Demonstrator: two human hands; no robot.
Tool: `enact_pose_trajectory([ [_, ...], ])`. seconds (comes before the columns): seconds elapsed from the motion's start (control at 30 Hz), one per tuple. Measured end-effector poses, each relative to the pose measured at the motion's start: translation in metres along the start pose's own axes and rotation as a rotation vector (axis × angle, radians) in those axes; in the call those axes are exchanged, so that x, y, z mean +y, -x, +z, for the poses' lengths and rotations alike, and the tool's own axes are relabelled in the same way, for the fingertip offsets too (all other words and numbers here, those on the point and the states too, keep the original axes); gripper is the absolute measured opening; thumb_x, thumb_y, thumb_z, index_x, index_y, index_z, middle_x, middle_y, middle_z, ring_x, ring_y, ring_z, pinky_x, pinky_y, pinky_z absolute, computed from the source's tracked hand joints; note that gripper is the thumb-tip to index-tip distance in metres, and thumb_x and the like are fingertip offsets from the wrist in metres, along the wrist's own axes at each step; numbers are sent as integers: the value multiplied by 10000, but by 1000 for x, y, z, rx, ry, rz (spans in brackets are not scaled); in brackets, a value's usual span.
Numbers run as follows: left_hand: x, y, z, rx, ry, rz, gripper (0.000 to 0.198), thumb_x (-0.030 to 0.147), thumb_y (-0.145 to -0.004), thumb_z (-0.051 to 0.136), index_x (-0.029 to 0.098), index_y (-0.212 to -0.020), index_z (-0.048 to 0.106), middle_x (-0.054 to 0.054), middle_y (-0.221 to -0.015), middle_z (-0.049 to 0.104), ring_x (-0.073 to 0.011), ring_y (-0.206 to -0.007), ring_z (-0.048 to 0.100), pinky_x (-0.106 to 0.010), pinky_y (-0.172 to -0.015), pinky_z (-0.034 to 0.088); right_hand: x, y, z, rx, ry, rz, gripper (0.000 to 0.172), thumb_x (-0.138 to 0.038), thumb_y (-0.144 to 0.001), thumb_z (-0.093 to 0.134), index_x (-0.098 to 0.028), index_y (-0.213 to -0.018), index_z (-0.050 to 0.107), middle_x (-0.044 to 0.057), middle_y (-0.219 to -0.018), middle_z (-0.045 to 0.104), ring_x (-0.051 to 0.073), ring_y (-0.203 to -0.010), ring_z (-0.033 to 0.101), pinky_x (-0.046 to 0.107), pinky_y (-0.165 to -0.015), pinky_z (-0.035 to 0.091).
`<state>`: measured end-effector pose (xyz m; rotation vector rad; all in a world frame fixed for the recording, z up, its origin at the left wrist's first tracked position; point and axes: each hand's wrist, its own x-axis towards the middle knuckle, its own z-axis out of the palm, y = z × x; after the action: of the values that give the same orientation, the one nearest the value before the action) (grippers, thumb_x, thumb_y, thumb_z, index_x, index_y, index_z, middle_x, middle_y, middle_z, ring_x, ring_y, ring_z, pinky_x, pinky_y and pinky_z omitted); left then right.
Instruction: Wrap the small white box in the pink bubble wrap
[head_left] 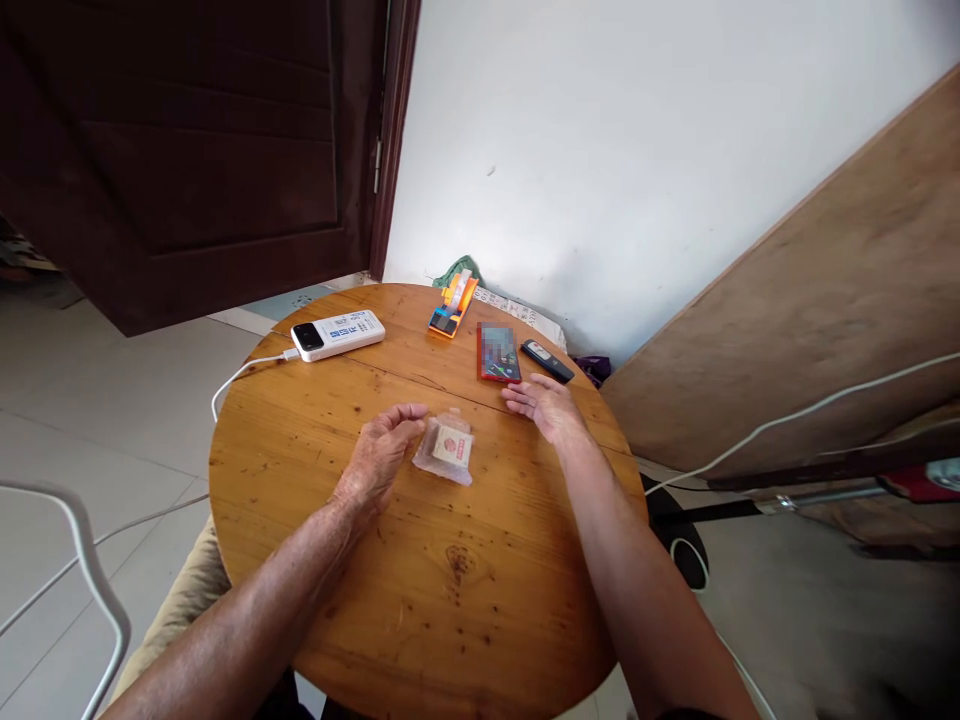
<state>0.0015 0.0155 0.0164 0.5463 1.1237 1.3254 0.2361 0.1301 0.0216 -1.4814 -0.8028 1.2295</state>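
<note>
On the round wooden table (525, 590) lies a small item in clear plastic wrap (452, 446), with a red print on its pale face. Just left of it is my left hand (381, 450), thumb and index finger near the wrap's upper left edge, the fingers curled and partly hidden. My right hand (546, 404) is open and holds nothing, its fingers spread below a red-edged phone (499, 354). Beside that phone a black handheld device (547, 360) lies near the table's right rim.
A white power bank (339, 334) with a cable rests at the back left. An orange tape dispenser (454, 303) stands at the back edge. Behind are a white wall (600, 130) and a dark door (225, 150). A wooden board (810, 270) leans on the right.
</note>
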Motion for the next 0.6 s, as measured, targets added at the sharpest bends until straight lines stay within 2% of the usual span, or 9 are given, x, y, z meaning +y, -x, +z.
enact_pose_trajectory([
  [0.1,-2,-1,-3,-63,-85,22,374,259,-525,690,149,-883,693,-11,-782,676,-165,-766,599,-295,-757,462,-1,-1,3,-5,4,-23,261,-10,-851,552,-191,-1028,487,22,-728,703,174,-715,746,274,-608,623],
  [0.17,-2,-2,-6,-120,-161,50,408,215,-531,653,152,-932,692,-38,-876,709,-208,-911,635,-318,-834,485,-4,0,2,-9,33,-35,290,-32,-829,579,-195,-1053,491,15,-743,705,179,-670,733,274,-548,602],
  [0.27,3,-1,-8,-247,-259,67,488,166,-544,624,166,-1030,667,-64,-1016,737,-243,-1053,650,-356,-926,501,-5,9,-4,-2,101,-57,339,-84,-776,646,-198,-1073,528,0,-724,699,153,-513,654,228,-410,492],
  [0.33,6,1,-7,-350,-316,58,541,152,-559,608,172,-1098,637,-68,-1050,745,-244,-1025,675,-376,-922,519,-3,21,-7,-63,196,-85,247,-162,-760,689,-190,-988,597,14,-736,700,126,-489,610,203,-393,428],
  [0.4,7,4,-6,-421,-369,70,558,147,-575,589,172,-1132,615,-73,-1066,746,-238,-982,693,-386,-907,531,3,35,-4,-203,340,-124,156,-296,-771,703,-183,-866,651,42,-790,710,118,-542,601,197,-411,390],
  [0.5,2,4,-6,-423,-472,123,552,140,-596,576,165,-1146,604,-89,-1121,726,-232,-976,693,-394,-916,528,13,52,10,-360,551,-217,308,-487,-804,640,-187,-741,664,46,-774,691,130,-596,560,217,-433,322],
  [0.6,-7,0,-7,-362,-587,202,553,131,-618,589,156,-1170,600,-107,-1172,698,-239,-1040,675,-409,-964,504,22,58,30,-351,751,-355,439,-552,-830,579,-189,-584,589,11,-593,585,133,-574,488,252,-485,287],
])
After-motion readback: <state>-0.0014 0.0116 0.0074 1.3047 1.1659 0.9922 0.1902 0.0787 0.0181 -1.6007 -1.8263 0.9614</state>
